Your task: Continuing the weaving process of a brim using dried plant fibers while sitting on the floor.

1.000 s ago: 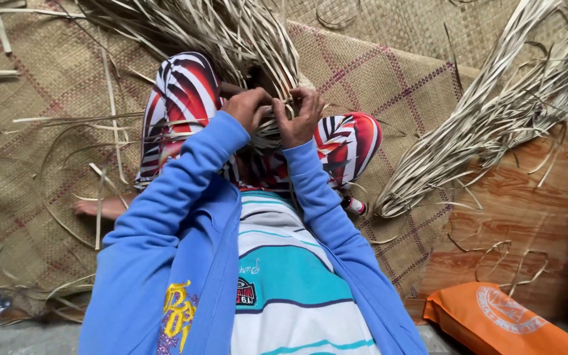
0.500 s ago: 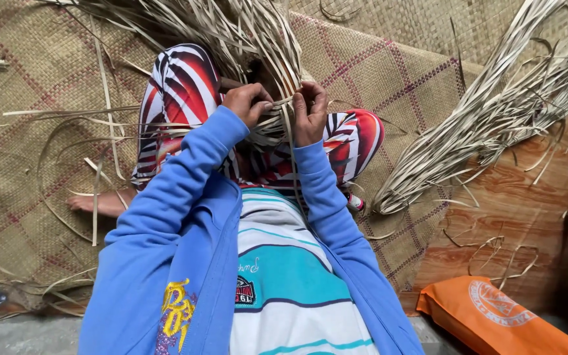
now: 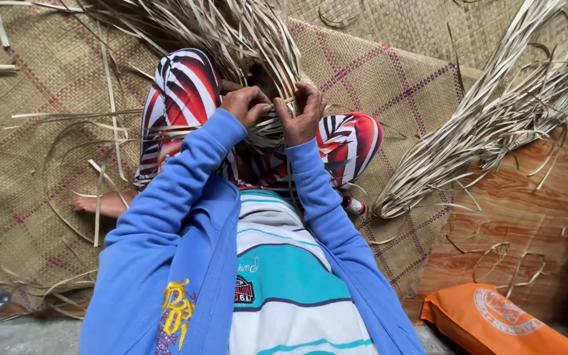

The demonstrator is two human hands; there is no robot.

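Landmark: the woven straw mat (image 3: 376, 72) with faint purple grid lines, spread under the seated person.
Left hand (image 3: 246, 105): above the mat's middle, fingers curled tight, thumb and forefinger pinching dry palm-leaf strips (image 3: 258, 39).
Right hand (image 3: 304, 113): just beside the left hand, nearly touching it, fingers bent in and gripping the same strips.
Strips in work: they fan up and away from both hands over the mat's far part.
Loose strip bundle (image 3: 488, 125): on the mat's right edge, running onto the wooden floor (image 3: 527, 217).
Orange bag (image 3: 501, 322): on the floor, off the mat's near right corner.
Bare foot (image 3: 100, 204): on the mat's left part.
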